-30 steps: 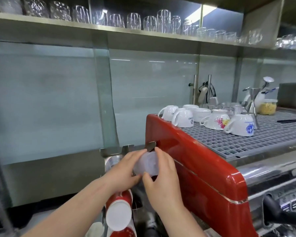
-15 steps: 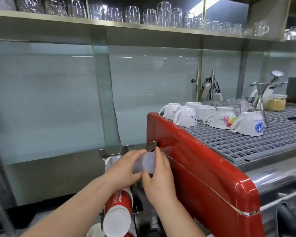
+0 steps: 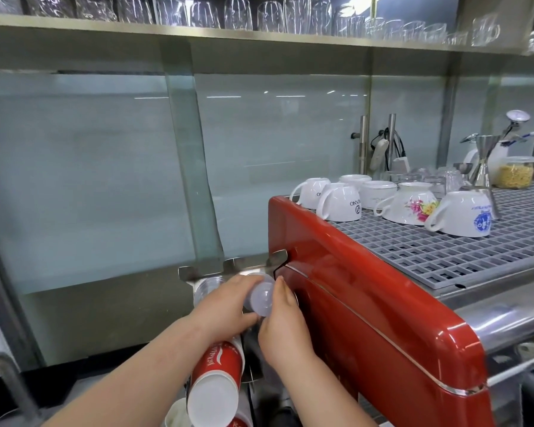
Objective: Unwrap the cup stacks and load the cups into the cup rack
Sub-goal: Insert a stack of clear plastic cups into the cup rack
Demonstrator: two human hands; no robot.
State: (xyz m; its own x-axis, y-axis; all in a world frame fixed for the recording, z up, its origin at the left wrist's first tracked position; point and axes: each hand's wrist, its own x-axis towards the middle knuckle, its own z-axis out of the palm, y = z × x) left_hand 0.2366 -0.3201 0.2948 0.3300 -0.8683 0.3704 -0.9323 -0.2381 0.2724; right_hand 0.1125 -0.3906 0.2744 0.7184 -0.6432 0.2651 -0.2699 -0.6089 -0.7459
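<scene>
Translucent plastic cups, nested with the bottom facing the camera, sit between the person's two hands at about 6 o'clock of the view, just left of the red espresso machine. The left hand curls round the stack from the 9 o'clock side, its fingers wrapped over the top and the thumb underneath; the right hand holds it from the 3 o'clock side, its fingers pressed narrowly against the cup's wall. The stack points into the steel cup rack, whose bent tabs show just above the hands; a clear cup rim shows in the neighbouring slot at 9 o'clock. Below the left wrist, at 6 o'clock, a red paper cup stack hangs out of the rack with its white bottom toward the camera. On the machine's grey grid top, toward 2 o'clock, white ceramic cups stand upside down, near a steel jigger and a jar. Glasses line the shelf at 12 o'clock.
</scene>
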